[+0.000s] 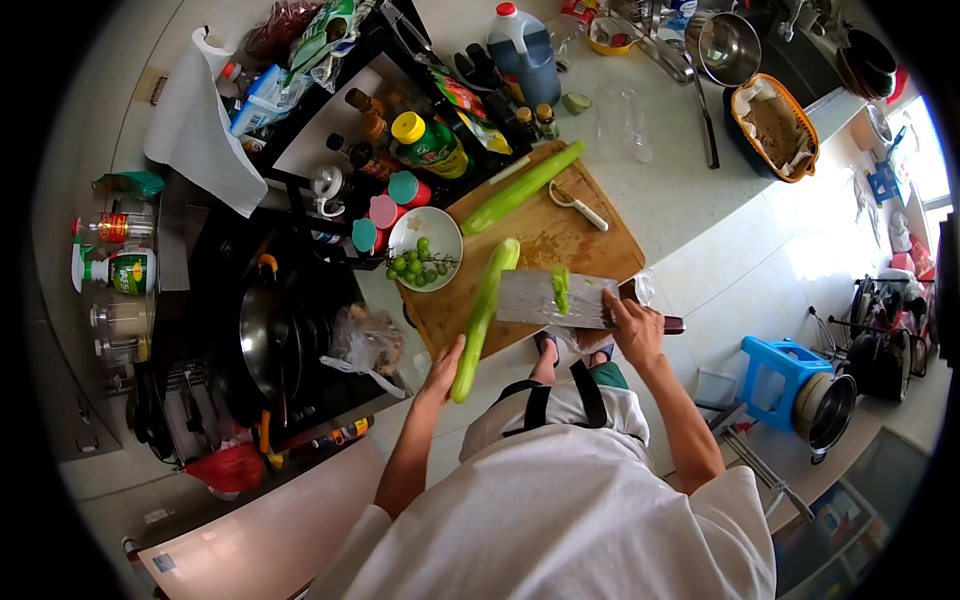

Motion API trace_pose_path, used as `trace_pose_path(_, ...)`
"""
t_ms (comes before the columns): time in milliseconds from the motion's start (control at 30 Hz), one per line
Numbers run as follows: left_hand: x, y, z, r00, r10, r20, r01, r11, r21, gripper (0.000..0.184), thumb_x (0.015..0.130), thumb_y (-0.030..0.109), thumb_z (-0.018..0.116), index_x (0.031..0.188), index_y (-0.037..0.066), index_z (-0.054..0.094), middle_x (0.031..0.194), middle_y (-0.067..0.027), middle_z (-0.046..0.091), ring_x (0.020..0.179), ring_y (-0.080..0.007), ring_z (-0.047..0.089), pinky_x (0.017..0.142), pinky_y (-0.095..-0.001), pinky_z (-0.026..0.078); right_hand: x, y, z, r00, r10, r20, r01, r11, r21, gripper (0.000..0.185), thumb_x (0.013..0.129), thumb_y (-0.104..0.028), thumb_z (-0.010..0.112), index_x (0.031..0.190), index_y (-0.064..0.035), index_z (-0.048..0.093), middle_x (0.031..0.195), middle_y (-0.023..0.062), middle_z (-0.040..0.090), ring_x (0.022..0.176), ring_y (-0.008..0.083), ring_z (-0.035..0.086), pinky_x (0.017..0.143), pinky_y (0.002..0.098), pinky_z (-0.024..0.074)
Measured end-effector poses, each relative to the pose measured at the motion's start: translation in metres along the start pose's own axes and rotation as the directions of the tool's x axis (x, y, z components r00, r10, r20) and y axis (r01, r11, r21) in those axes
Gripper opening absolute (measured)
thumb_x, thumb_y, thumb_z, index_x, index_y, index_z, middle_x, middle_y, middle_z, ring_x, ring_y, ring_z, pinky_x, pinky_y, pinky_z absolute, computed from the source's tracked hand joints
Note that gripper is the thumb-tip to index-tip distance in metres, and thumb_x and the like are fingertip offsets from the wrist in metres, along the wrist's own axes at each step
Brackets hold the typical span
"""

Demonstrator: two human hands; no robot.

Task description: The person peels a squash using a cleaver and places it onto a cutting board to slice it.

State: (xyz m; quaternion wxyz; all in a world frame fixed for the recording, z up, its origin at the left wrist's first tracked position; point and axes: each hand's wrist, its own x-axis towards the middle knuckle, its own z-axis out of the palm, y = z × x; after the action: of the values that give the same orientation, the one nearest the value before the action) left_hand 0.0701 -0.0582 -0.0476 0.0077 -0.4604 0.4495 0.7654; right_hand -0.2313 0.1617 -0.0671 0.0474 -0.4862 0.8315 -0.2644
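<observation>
My left hand (440, 372) is closed round the near part of a long, pale green, cucumber-like vegetable (489, 301), which looks peeled and lies slanted over the board's left side. In my right hand (636, 325) is the handle of a cleaver (525, 299), its broad blade pointing left, the tip close beside the vegetable. Green scraps (561, 290) cling to the blade. Both are above or on a wooden cutting board (545, 240). A second long green vegetable (524, 189) rests at the board's far edge, near a white-handled peeler (580, 207).
A white bowl of green grapes (425, 262) stands at the board's left. Further left are a wok (262, 335) on the stove and a plastic bag (366, 340). Bottles and seasoning jars (425, 145) fill a rack behind. A paper-lined basket (772, 125) stands at the counter's right.
</observation>
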Motion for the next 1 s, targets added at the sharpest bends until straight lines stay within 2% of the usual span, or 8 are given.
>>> trace_pose_path(133, 0.037, -0.058, -0.075, 0.875, 0.458, -0.153, -0.194, 0.624, 0.757, 0.047, 0.103, 0.037, 0.043, 0.134, 0.002, 0.049, 0.111, -0.0132, 0.064, 0.093, -0.0283, 0.063, 0.082, -0.0351, 0.049, -0.031, 0.030, -0.029, 0.998, -0.020, 0.061, 0.023, 0.998, -0.053, 0.058, 0.066, -0.006, 0.065, 0.123, -0.0156, 0.060, 0.078, 0.0049, 0.062, 0.070, 0.0280, 0.065, 0.064, 0.0402, 0.0517)
trace_pose_path(300, 0.027, -0.030, -0.042, 0.795, 0.556, -0.245, -0.047, 0.458, 0.887, 0.042, 0.101, 0.030, 0.048, 0.132, 0.001, 0.049, 0.119, -0.0239, 0.057, 0.108, -0.0420, 0.054, 0.088, -0.0423, 0.045, -0.076, 0.054, -0.055, 0.966, 0.102, 0.238, -0.063, 0.984, -0.165, 0.053, 0.067, -0.006, 0.066, 0.119, -0.0144, 0.061, 0.077, 0.0061, 0.064, 0.070, 0.0299, 0.065, 0.066, 0.0427, 0.0517)
trace_pose_path(500, 0.031, -0.035, -0.009, 0.713, 0.701, 0.026, -0.111, 0.076, 0.991, 0.055, 0.093, 0.038, 0.059, 0.134, 0.003, 0.047, 0.122, -0.0211, 0.049, 0.111, -0.0394, 0.047, 0.094, -0.0483, 0.040, -0.089, 0.063, -0.053, 0.938, 0.157, 0.310, -0.081, 0.967, -0.243, 0.044, 0.073, -0.006, 0.063, 0.116, -0.0128, 0.058, 0.076, 0.0086, 0.063, 0.069, 0.0299, 0.065, 0.065, 0.0440, 0.0511)
trace_pose_path(767, 0.033, -0.022, 0.030, 0.659, 0.752, -0.011, -0.070, 0.076, 0.995, 0.068, 0.081, 0.026, 0.073, 0.135, 0.000, 0.042, 0.128, -0.0199, 0.045, 0.117, -0.0400, 0.042, 0.099, -0.0508, 0.035, -0.074, 0.078, -0.041, 0.934, 0.073, 0.350, 0.012, 0.972, -0.235, 0.033, 0.081, -0.008, 0.056, 0.114, -0.0081, 0.057, 0.075, 0.0110, 0.062, 0.068, 0.0303, 0.065, 0.061, 0.0435, 0.0511)
trace_pose_path(800, 0.028, -0.008, 0.052, 0.558, 0.821, 0.123, -0.173, -0.030, 0.985, 0.054, 0.083, 0.019, 0.069, 0.130, 0.001, 0.048, 0.124, -0.0189, 0.049, 0.113, -0.0373, 0.046, 0.095, -0.0475, 0.040, -0.073, 0.082, -0.037, 0.933, 0.053, 0.356, 0.033, 0.972, -0.232, 0.032, 0.081, -0.008, 0.056, 0.113, -0.0074, 0.057, 0.075, 0.0113, 0.062, 0.068, 0.0301, 0.065, 0.060, 0.0434, 0.0510)
trace_pose_path(900, 0.042, -0.020, 0.119, 0.607, 0.734, 0.306, -0.595, 0.165, 0.786, 0.032, 0.084, 0.004, 0.060, 0.116, 0.000, 0.058, 0.114, -0.0141, 0.055, 0.106, -0.0333, 0.053, 0.090, -0.0416, 0.045, -0.069, 0.088, -0.029, 0.921, 0.009, 0.390, 0.089, 0.968, -0.233, 0.031, 0.083, -0.009, 0.054, 0.114, -0.0058, 0.057, 0.074, 0.0120, 0.062, 0.067, 0.0298, 0.066, 0.060, 0.0431, 0.0510)
trace_pose_path(967, 0.036, -0.016, 0.181, 0.701, 0.592, 0.399, -0.675, 0.368, 0.640, 0.029, 0.084, -0.003, 0.055, 0.112, 0.001, 0.061, 0.109, -0.0131, 0.056, 0.104, -0.0313, 0.055, 0.089, -0.0384, 0.046, -0.063, 0.091, -0.022, 0.908, -0.016, 0.418, 0.122, 0.966, -0.229, 0.031, 0.084, -0.009, 0.053, 0.115, -0.0049, 0.056, 0.074, 0.0123, 0.063, 0.066, 0.0298, 0.066, 0.059, 0.0428, 0.0511)
trace_pose_path(1000, 0.044, -0.029, 0.199, 0.638, 0.586, 0.500, -0.738, 0.280, 0.614, 0.031, 0.083, -0.002, 0.055, 0.113, 0.002, 0.061, 0.111, -0.0130, 0.056, 0.105, -0.0300, 0.055, 0.091, -0.0386, 0.045, -0.062, 0.092, -0.019, 0.901, -0.021, 0.434, 0.131, 0.965, -0.226, 0.031, 0.085, -0.009, 0.053, 0.115, -0.0045, 0.056, 0.075, 0.0124, 0.063, 0.067, 0.0298, 0.066, 0.060, 0.0426, 0.0512)
